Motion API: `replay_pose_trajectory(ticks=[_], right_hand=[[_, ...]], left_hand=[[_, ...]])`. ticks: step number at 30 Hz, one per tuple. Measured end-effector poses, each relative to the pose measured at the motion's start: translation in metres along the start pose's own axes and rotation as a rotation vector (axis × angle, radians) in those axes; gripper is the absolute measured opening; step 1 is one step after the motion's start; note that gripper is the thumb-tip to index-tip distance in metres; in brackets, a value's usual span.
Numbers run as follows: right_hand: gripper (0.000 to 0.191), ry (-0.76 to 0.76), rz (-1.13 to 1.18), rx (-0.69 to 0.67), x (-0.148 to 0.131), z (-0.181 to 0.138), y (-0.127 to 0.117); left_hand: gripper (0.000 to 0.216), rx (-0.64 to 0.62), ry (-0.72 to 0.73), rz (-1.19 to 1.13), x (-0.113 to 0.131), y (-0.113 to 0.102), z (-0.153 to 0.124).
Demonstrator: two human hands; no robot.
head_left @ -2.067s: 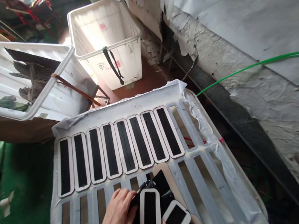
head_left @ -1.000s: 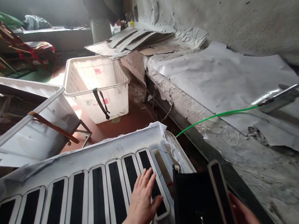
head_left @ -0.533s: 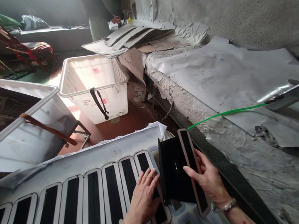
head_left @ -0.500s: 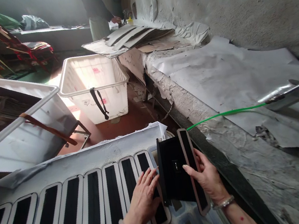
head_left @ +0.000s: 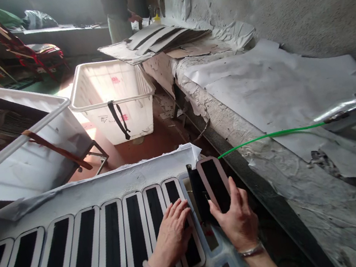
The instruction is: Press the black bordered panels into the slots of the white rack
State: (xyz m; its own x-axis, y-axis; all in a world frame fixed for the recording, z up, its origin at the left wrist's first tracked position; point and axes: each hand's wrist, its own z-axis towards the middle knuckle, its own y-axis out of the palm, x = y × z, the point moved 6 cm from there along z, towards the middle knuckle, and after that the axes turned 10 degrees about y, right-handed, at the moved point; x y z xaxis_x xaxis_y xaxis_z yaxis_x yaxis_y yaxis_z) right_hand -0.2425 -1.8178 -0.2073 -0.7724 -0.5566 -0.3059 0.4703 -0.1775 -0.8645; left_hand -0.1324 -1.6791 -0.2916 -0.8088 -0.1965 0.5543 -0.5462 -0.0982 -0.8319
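Note:
My left hand [head_left: 174, 236] lies flat, fingers spread, on the rightmost black strip with a white border [head_left: 195, 256] in a row of such strips [head_left: 82, 254] set on a white slotted tray [head_left: 82, 193]. My right hand [head_left: 237, 221] grips a black piece with a white-bordered strip on top [head_left: 214, 182], held low over the tray's right end, just right of the last laid strip. A bangle is on each wrist.
Two white plastic bins stand beyond the tray: one empty with a black strap [head_left: 114, 101], one at left holding dark sheets [head_left: 10, 134]. A paper-covered bench [head_left: 276, 89] runs along the right with a green hose [head_left: 267, 136] and metal nozzle. Another person [head_left: 116, 7] stands far back.
My right hand has brought the black piece up and then lowered it toward the tray beside the last strip. My left hand has stayed pressed on the rightmost laid strip.

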Motion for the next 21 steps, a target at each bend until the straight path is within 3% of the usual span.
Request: replay_pose_trajectory(ticks=[5,9,16,21], right_hand=[[0.067,0.067,-0.146,-0.226,0.003,-0.032,0.018],[0.067,0.124,-0.187,-0.405,-0.003,-0.039,0.039],[0.071,0.130,-0.112,-0.526,-0.021,-0.030,0.066],[0.073,0.142,-0.090,-0.578,-0.021,-0.034,0.079]], left_hand=[[0.051,0.003,-0.009,0.028,0.001,-0.002,0.002],[0.047,0.028,-0.004,0.074,0.001,-0.005,0.006],[0.043,0.100,-0.011,0.100,-0.009,-0.008,0.019],[0.051,0.133,-0.030,0.101,-0.017,-0.003,0.026]])
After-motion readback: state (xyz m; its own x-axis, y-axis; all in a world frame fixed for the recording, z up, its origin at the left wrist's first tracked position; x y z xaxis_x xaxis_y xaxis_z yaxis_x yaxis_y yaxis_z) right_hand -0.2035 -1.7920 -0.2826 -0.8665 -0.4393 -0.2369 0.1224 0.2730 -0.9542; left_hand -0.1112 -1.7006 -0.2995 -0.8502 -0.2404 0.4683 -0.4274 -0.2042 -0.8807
